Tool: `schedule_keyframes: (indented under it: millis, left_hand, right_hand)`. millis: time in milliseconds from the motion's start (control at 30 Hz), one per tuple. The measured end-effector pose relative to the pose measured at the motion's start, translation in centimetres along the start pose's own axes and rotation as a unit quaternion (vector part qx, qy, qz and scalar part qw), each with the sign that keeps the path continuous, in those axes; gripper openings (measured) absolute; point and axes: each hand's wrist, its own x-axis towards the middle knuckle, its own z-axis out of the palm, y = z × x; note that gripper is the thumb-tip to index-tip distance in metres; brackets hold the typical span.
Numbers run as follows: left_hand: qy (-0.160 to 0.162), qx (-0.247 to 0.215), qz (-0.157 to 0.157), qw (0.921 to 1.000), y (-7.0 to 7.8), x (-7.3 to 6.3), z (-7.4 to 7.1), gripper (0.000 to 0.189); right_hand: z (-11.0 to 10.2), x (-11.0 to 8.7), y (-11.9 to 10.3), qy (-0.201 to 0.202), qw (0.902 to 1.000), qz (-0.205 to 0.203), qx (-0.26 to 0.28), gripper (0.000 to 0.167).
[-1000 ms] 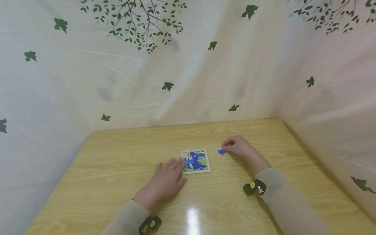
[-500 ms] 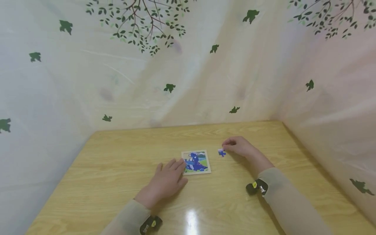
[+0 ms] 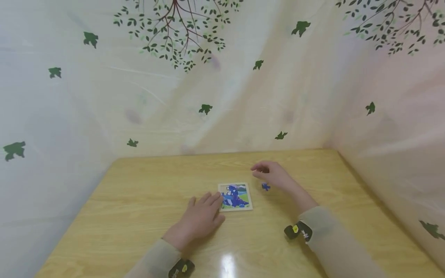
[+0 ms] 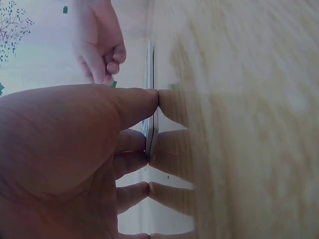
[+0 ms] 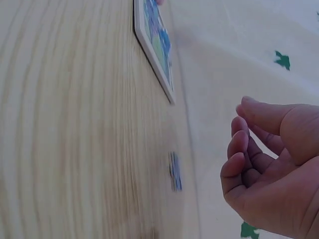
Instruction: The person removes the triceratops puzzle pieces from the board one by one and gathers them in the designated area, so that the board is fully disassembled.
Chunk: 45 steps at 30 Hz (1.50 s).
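Observation:
In the head view, a small framed jigsaw puzzle (image 3: 235,197) with a blue dinosaur picture lies on the table. My left hand (image 3: 201,219) rests flat beside it, fingertips at its left edge. The left wrist view shows the fingers (image 4: 130,166) touching the table and the board's side. Just right of the puzzle is a blue jigsaw piece (image 3: 265,187), seen edge-on in the right wrist view, where it looks layered. Above and behind it hovers my right hand (image 3: 274,175), its fingers loosely bent, and I see nothing between the fingertips.
The wooden table (image 3: 156,185) reaches back to a pale curtain (image 3: 167,116) printed with green leaves and branches. This curtain also closes in the left and right sides. Dark wrist cameras (image 3: 298,230) sit at both cuffs.
My right hand has let go of the blue piece and moved slightly left and up from it. My left hand stays at the puzzle. The head view has tilted a little.

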Motion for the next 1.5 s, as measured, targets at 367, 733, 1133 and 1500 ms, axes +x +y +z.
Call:
schedule_keyframes:
  millis: [367,733,1133,1500]
  left_hand:
    - [0.001,0.002,-0.002,1.0000,0.1,0.1,0.1,0.066]
    - [-0.002,0.002,0.001,1.0000,0.3,0.0,-0.2,0.065]
    - [-0.005,0.002,-0.004,1.0000,0.4,0.0,-0.4,0.066]
    - [-0.010,0.014,-0.005,0.9998,0.2,0.3,-0.1,0.067]
  right_hand:
    - [3.9,0.9,-2.6,-0.047,0.9978,-0.040,0.022,0.028]
    - [5.7,1.1,-1.7,-0.068,0.9976,-0.008,0.009,0.029]
    - [5.6,1.2,-2.0,-0.085,0.9961,-0.010,-0.022,0.032]
    - [5.7,1.2,-2.0,-0.081,0.9963,0.001,-0.028,0.028]
